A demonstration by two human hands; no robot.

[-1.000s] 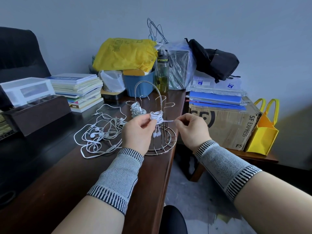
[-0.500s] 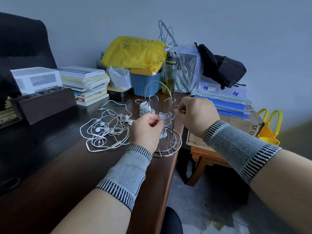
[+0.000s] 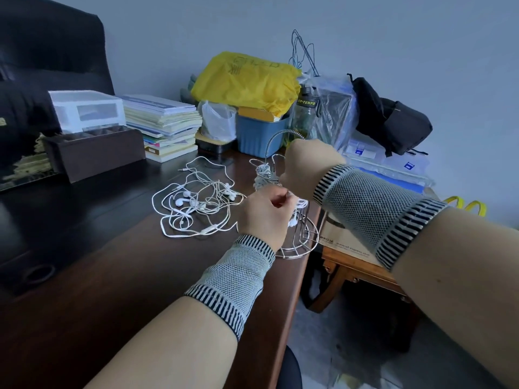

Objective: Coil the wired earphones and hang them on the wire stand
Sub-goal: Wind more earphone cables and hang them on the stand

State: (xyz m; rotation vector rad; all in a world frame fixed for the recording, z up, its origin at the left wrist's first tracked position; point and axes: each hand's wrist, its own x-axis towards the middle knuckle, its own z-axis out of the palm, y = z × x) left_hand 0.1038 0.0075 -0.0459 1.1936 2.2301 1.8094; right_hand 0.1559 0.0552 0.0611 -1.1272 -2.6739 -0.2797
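Dark wood runs under everything on our tabletop [image 3: 118, 276], with a stack of books [image 3: 165, 127], a blue bin [image 3: 259, 136] and a yellow bag [image 3: 247, 80] crowded against the grey wall behind. From the head view, the only one we have, the wire stand [image 3: 297, 240] sits at the tabletop's right edge, one coiled set of earphones [image 3: 262, 176] already hung on a hook at its far side. Our left hand [image 3: 264, 214] has its fingers curled in, pinching a white coiled bundle [image 3: 300, 204] right at the stand, its earbuds dangling just below. Our right hand [image 3: 306, 164] reaches across above it, close to the stand's upper hooks; its fingers are turned away from us (so we cannot tell whether they grip the wire, the cord or nothing). A loose tangle of earphones [image 3: 196, 203] lies on the tabletop just left of the stand, uncoiled. We judge these cords very light, limp and springy, so a coil will loosen the moment the pinch slackens. Best to hold the bundle across its wrapped middle, keeping the turns pressed together, and slip a loop over a hook without tugging the thin joints at the buds.
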